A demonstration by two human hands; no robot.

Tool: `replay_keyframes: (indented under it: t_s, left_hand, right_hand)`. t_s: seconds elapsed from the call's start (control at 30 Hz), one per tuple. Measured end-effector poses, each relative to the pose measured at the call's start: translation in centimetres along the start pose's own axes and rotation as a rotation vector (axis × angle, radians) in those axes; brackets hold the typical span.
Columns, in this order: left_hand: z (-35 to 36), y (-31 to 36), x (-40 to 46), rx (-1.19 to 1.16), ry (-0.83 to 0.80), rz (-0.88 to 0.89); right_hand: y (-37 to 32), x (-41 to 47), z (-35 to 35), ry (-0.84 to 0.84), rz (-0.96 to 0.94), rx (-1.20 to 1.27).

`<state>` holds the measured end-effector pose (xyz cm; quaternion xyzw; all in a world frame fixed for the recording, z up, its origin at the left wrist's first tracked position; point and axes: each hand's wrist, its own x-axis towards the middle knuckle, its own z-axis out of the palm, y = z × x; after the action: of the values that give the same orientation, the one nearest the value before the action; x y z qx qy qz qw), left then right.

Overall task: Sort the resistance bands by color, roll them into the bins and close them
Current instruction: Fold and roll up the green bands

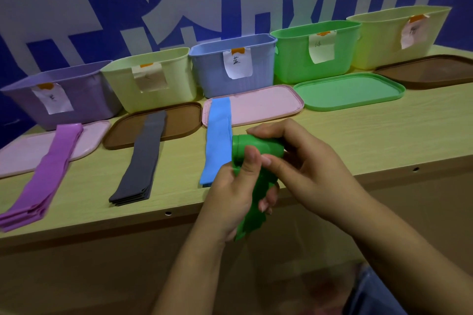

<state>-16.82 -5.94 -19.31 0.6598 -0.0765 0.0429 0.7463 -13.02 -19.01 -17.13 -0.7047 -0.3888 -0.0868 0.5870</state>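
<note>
Both hands hold a stack of green bands over the table's front edge, partly rolled into a cylinder at the top. My left hand grips the loose hanging tail, thumb against the roll. My right hand curls round the roll's right end. Flat stacks lie on the table: purple bands, grey bands, blue bands. Behind stand five open bins: purple bin, pale yellow bin, blue bin, green bin, yellow bin.
Lids lie flat before the bins: a pink lid under the purple bands, a brown lid under the grey ones, a pink lid under the blue ones, a green lid, a brown lid. The wooden table ends just under my hands.
</note>
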Motion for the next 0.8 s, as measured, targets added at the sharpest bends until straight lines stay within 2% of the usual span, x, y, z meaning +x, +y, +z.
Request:
replay_keyframes:
  t_s: [0.2, 0.27, 0.33, 0.4, 0.53, 0.7, 0.8]
  left_hand:
    - [0.0, 0.2, 0.0, -0.020, 0.041, -0.051]
    - [0.1, 0.2, -0.1, -0.082, 0.040, -0.042]
    - [0.0, 0.3, 0.0, -0.134, 0.013, -0.020]
    - [-0.3, 0.4, 0.1, -0.162, -0.027, -0.004]
    - [-0.6, 0.4, 0.2, -0.156, -0.075, 0.014]
    - [-0.9, 0.2, -0.1, -0.081, -0.101, 0.059]
    - [-1.6, 0.0, 0.0, -0.194, -0.157, 0.014]
  right_hand:
    - [0.7, -0.1, 0.2, 0.000, -0.075, -0.127]
    - [0.5, 0.3, -0.6, -0.096, 0.015, 0.017]
    - [0.1, 0.5, -1.8, -0.218, 0.156, 0.280]
    - [-0.2, 0.6, -2.4, -0.235, 0.261, 0.417]
    - [-0.4, 0.7, -1.7, -0.176, 0.380, 0.323]
    - [-0.7, 0.5, -1.9, -0.214, 0.387, 0.362]
    - [-0.9, 0.2, -1.7, -0.202, 0.337, 0.357]
